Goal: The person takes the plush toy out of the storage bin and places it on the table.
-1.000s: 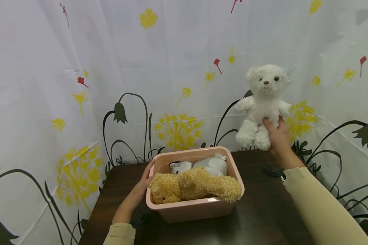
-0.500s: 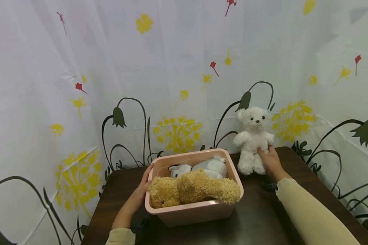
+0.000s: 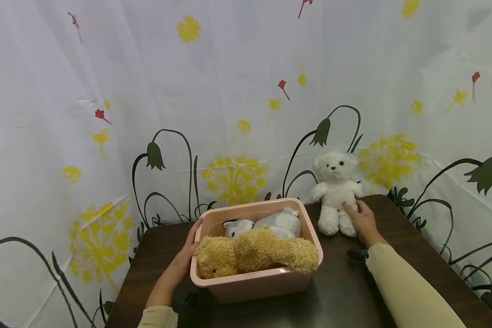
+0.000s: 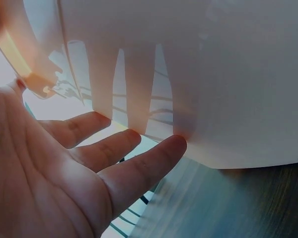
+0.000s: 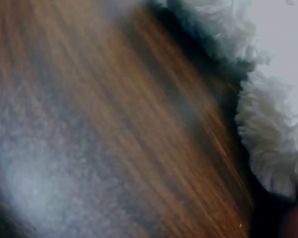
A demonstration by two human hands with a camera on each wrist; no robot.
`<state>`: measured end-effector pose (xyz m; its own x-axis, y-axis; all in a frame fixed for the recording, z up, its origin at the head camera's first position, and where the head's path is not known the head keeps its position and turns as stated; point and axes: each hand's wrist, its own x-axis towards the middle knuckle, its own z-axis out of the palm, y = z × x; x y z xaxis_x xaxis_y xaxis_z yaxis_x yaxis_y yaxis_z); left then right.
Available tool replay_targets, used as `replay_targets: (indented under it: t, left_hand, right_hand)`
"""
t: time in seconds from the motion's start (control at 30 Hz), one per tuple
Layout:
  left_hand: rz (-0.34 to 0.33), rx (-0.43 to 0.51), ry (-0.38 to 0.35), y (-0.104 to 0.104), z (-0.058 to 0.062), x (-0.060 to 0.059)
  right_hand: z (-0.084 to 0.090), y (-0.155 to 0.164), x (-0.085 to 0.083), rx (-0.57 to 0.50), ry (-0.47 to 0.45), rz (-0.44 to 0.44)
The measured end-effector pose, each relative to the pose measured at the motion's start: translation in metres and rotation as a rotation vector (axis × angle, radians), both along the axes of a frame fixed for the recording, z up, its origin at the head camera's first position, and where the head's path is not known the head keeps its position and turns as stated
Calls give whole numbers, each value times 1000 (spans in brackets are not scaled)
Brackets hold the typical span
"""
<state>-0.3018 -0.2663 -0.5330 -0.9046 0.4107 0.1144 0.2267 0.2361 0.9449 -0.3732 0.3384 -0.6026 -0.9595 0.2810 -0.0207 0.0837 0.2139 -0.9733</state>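
In the head view a white teddy bear [image 3: 337, 193] sits upright on the table's back right part. My right hand [image 3: 364, 223] grips it low at its side, thumb on its belly, other fingers hidden behind. The right wrist view shows its fluffy legs [image 5: 273, 129] close up. My left hand [image 3: 182, 259] is at the left side of a pink plastic bin [image 3: 262, 290]. In the left wrist view, that hand's fingers [image 4: 144, 166] extend with their tips against the bin's outer wall [image 4: 248, 94]. Inside the bin lie a golden-brown curly plush toy [image 3: 254, 253] and a grey-and-white plush toy [image 3: 284, 223].
A dark wooden table [image 3: 340, 291] bears the bin and the bear. Behind it hangs a white curtain [image 3: 229, 91] printed with flowers, close to the table's back edge. The golden-brown toy overlaps the bin's front right rim.
My right hand has lowered the white teddy bear from in front of the curtain down onto the table, right of the bin. The left hand has stayed at the bin's side.
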Motion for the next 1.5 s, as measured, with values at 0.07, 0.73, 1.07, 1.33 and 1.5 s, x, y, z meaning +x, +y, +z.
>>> replay_targets:
  t: [0.07,0.73,1.07,1.33,1.5]
  left_hand:
    - [10,-6,2,-2,0,1]
    - [27,-28,-9,3,4,-3]
    - [27,-46,-37,5,13,0]
    - [31,-29,-40,3,15,-1]
    - [12,-24,-26,2,9,1]
  right_hand:
    - [0,-1,0,-68,3,-5]
    - [10,5,20,-659,243,-236]
    - [47,-23,45,-658,632,-377]
    - [210,-105,56,-327,958,146]
    - [281,-173,72,-66,896,426]
